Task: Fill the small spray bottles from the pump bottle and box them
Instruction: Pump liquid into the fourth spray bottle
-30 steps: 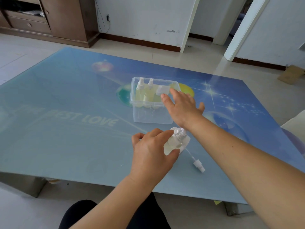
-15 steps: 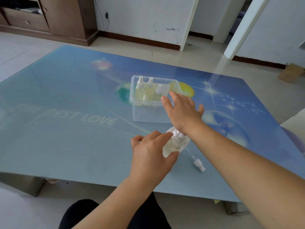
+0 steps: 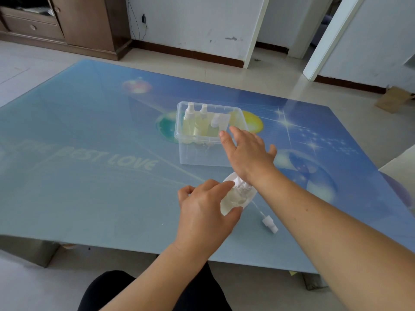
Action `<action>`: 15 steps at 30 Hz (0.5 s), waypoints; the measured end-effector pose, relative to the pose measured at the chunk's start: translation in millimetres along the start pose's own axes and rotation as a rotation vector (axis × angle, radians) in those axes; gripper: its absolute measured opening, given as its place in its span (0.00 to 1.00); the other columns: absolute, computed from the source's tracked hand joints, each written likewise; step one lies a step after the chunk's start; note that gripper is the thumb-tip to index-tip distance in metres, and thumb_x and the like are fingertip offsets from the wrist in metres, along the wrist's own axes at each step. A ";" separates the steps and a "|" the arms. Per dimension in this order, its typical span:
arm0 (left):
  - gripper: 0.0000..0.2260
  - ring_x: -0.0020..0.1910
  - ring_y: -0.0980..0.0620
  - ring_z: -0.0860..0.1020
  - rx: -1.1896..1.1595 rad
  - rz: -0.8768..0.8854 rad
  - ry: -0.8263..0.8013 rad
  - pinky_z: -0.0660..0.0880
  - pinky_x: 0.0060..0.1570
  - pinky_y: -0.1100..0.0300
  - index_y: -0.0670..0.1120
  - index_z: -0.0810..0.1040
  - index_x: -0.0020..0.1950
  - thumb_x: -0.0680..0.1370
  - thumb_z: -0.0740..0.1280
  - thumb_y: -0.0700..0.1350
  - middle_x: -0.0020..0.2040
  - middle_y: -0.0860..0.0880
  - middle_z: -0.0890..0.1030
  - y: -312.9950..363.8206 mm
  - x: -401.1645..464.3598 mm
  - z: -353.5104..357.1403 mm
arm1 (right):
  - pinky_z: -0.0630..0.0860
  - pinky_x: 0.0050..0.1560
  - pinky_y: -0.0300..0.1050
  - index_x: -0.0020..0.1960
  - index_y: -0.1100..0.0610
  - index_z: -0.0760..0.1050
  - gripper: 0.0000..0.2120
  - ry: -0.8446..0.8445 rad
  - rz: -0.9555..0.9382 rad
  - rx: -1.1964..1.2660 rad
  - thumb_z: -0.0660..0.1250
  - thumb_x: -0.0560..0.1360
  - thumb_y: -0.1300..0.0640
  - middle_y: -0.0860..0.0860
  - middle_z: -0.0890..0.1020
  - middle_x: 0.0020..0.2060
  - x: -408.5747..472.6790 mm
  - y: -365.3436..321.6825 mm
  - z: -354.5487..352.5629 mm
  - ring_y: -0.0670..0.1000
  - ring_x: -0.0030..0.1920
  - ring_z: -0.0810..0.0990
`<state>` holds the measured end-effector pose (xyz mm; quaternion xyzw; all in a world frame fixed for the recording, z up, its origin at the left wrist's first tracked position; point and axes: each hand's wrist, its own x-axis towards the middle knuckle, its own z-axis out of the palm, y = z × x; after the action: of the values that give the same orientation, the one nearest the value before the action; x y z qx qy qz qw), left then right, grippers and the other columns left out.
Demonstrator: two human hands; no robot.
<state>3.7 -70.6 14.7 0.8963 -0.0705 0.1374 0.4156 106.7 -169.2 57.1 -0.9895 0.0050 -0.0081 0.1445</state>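
Observation:
A clear plastic box [image 3: 202, 153] stands mid-table with three small spray bottles [image 3: 199, 123] of pale yellow liquid upright along its far side. My right hand [image 3: 248, 151] hovers over the box's near right corner with its fingers straight and nothing in it. Nearer to me, my left hand [image 3: 205, 214] grips the clear pump bottle [image 3: 235, 196], which holds pale liquid and has no pump in its neck. The white pump head [image 3: 269, 223] with its tube lies on the table to the right of that bottle.
The blue printed glass table [image 3: 89, 176] reaches past both hands, with its near edge just in front of my lap. A brown wooden cabinet [image 3: 67, 21] stands at the far left and a cardboard box [image 3: 393, 99] lies on the floor at the far right.
My right hand has drawn back slightly from over the box toward me. My left hand has kept hold of the pump bottle in the same spot.

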 end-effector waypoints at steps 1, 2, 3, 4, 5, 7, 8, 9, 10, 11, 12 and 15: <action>0.13 0.35 0.54 0.76 0.001 0.000 -0.002 0.64 0.48 0.54 0.52 0.81 0.48 0.65 0.68 0.51 0.38 0.54 0.78 0.0 -0.1 -0.3 | 0.45 0.70 0.68 0.74 0.46 0.57 0.28 0.000 -0.002 -0.003 0.41 0.79 0.36 0.47 0.65 0.71 -0.1 -0.3 -0.2 0.54 0.74 0.56; 0.14 0.35 0.54 0.76 0.001 0.004 -0.001 0.64 0.48 0.54 0.52 0.81 0.48 0.65 0.68 0.51 0.38 0.55 0.78 0.1 0.5 -0.5 | 0.44 0.70 0.68 0.75 0.46 0.56 0.28 -0.004 -0.007 -0.009 0.41 0.78 0.36 0.47 0.64 0.72 0.1 -0.5 -0.9 0.54 0.74 0.55; 0.14 0.36 0.54 0.76 0.000 0.010 0.004 0.64 0.49 0.54 0.52 0.81 0.49 0.65 0.67 0.51 0.38 0.55 0.78 0.7 1.0 -1.6 | 0.44 0.70 0.68 0.75 0.45 0.54 0.29 -0.012 -0.012 -0.015 0.41 0.78 0.35 0.47 0.62 0.73 0.6 -1.3 -2.6 0.54 0.75 0.54; 0.14 0.36 0.54 0.76 -0.003 0.013 0.011 0.64 0.49 0.54 0.52 0.81 0.49 0.65 0.67 0.51 0.38 0.55 0.78 2.0 2.2 -2.7 | 0.43 0.70 0.68 0.76 0.45 0.53 0.29 -0.020 -0.016 -0.022 0.41 0.78 0.35 0.47 0.60 0.75 2.3 -2.1 -4.7 0.54 0.76 0.52; 0.14 0.36 0.54 0.76 -0.004 0.017 0.018 0.63 0.49 0.54 0.52 0.81 0.50 0.65 0.67 0.51 0.38 0.55 0.78 3.5 3.3 -3.9 | 0.42 0.70 0.68 0.76 0.45 0.51 0.30 -0.025 -0.020 -0.028 0.41 0.78 0.35 0.47 0.58 0.75 3.8 -2.9 -7.5 0.54 0.76 0.50; 0.15 0.36 0.53 0.77 -0.004 0.026 0.028 0.62 0.50 0.55 0.52 0.81 0.50 0.65 0.67 0.51 0.39 0.54 0.78 6.1 5.3 -5.8 | 0.42 0.70 0.68 0.76 0.45 0.50 0.29 -0.024 -0.028 -0.025 0.41 0.78 0.35 0.47 0.57 0.76 5.7 -3.8 -11.9 0.53 0.76 0.48; 0.15 0.36 0.53 0.77 -0.005 0.030 0.031 0.62 0.49 0.55 0.52 0.81 0.50 0.65 0.67 0.51 0.39 0.54 0.78 6.7 6.0 -6.3 | 0.42 0.70 0.68 0.76 0.45 0.50 0.29 -0.023 -0.030 -0.015 0.41 0.78 0.35 0.47 0.57 0.76 6.0 -4.1 -13.1 0.53 0.76 0.48; 0.14 0.36 0.53 0.77 -0.006 0.032 0.032 0.62 0.49 0.55 0.52 0.81 0.50 0.65 0.67 0.51 0.38 0.54 0.78 6.8 6.2 -6.6 | 0.42 0.70 0.68 0.76 0.44 0.51 0.29 -0.023 -0.027 -0.003 0.41 0.79 0.35 0.47 0.58 0.75 5.7 -4.2 -14.1 0.54 0.76 0.49; 0.14 0.36 0.53 0.76 -0.007 0.032 0.031 0.62 0.49 0.55 0.52 0.81 0.50 0.65 0.67 0.51 0.38 0.54 0.78 6.4 5.9 -6.4 | 0.43 0.70 0.67 0.76 0.44 0.53 0.28 -0.020 -0.020 0.013 0.41 0.79 0.35 0.48 0.60 0.74 5.0 -4.2 -13.8 0.54 0.76 0.51; 0.14 0.36 0.53 0.76 -0.007 0.030 0.030 0.62 0.49 0.55 0.52 0.81 0.49 0.65 0.67 0.51 0.38 0.54 0.78 5.5 5.6 -6.0 | 0.44 0.70 0.67 0.75 0.45 0.55 0.28 -0.015 -0.012 0.025 0.41 0.79 0.36 0.48 0.63 0.73 4.2 -4.0 -12.8 0.54 0.75 0.53; 0.14 0.36 0.53 0.76 -0.009 0.027 0.028 0.62 0.49 0.55 0.52 0.81 0.49 0.65 0.67 0.51 0.39 0.54 0.78 4.1 5.1 -5.3 | 0.45 0.70 0.67 0.74 0.45 0.57 0.27 -0.011 -0.005 0.026 0.42 0.79 0.36 0.49 0.65 0.72 3.3 -3.8 -11.3 0.55 0.74 0.55; 0.14 0.36 0.53 0.76 -0.008 0.012 0.008 0.63 0.49 0.55 0.52 0.81 0.49 0.64 0.67 0.51 0.39 0.54 0.78 -0.2 3.6 -2.4 | 0.46 0.70 0.68 0.74 0.46 0.58 0.28 -0.014 -0.004 0.001 0.41 0.79 0.36 0.48 0.67 0.70 2.3 -3.4 -5.6 0.55 0.74 0.57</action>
<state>6.7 -68.7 17.0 0.8936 -0.0747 0.1432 0.4187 109.0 -167.6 63.5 -0.9895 0.0021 -0.0014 0.1448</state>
